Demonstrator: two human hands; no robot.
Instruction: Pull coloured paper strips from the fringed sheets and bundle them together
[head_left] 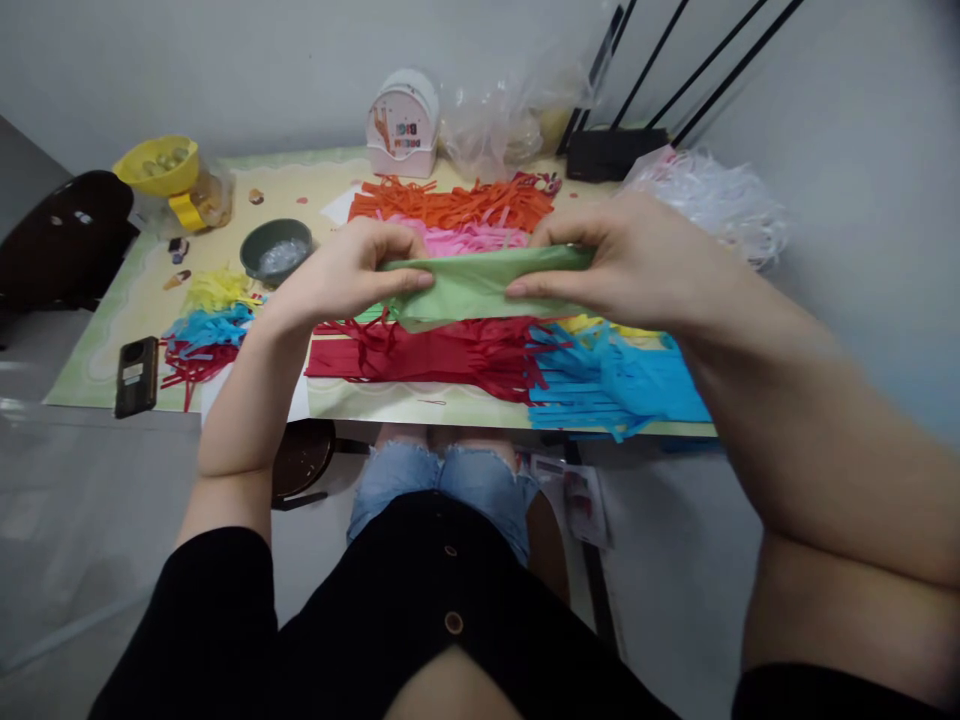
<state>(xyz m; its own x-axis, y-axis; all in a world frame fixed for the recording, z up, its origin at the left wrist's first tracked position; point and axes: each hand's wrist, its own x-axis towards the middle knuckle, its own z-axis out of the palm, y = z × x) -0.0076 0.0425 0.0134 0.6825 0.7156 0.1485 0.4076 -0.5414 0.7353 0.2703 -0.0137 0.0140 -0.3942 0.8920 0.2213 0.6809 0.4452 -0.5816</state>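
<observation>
Spreading across the middle of the frame, the bench (105, 345) meets the wall at the top; its front edge runs above the person's lap, and its pale cover shows at the left and along that front edge. Blue fringed paper (630, 375) at centre right overhangs this edge, while red fringed paper (435, 355), at the centre, lies just inside it. Orange fringed paper (457, 207) lies farther back, near the top centre.

The left hand (360, 262) and right hand (622, 255) are raised at the centre, well apart, each pinching the green paper (480, 283) between thumb and fingers. It stretches sideways between them (whether it touches the red fringe below, I cannot tell).

At the upper left, a yellow bowl (139, 180) holds small pale-green pieces (166, 160). Nearer the centre, a dark bowl (253, 240) holds clear, crinkled plastic (283, 257). Smaller still, a phone (136, 377) reaches the front edge at the left.
</observation>
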